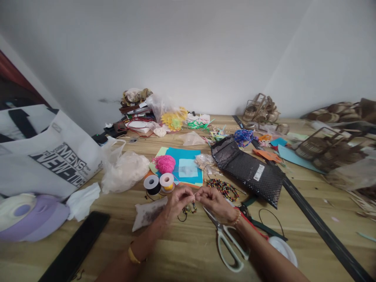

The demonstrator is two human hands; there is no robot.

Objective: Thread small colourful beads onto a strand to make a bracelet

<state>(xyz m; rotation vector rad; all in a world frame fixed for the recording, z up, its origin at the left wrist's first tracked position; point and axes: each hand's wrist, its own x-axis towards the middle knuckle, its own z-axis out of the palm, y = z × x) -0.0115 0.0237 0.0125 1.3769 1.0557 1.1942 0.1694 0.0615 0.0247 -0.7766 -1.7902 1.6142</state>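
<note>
Both hands meet just above the wooden table point(182, 250). My left hand point(178, 201) pinches a short string of dark and coloured beads point(190, 208) that hangs below the fingers. Facing it, my right hand point(216, 203) is pinched fingertip to fingertip on the thread end of that same bead string. White-handled scissors point(227, 239) lie on the table under my right wrist. A pile of multicoloured beads point(225, 188) lies just beyond my right hand. Two thread spools, one black point(152, 184) and one yellow point(167, 181), stand just beyond my left hand.
A black mesh pouch point(249, 168), blue paper sheets point(188, 166), pink yarn point(165, 163) and a crumpled plastic bag point(123, 168) lie behind. A white tote bag point(49, 156) and a black flat object point(76, 246) sit left. Woven baskets point(320, 149) and a black strip point(317, 223) are to the right.
</note>
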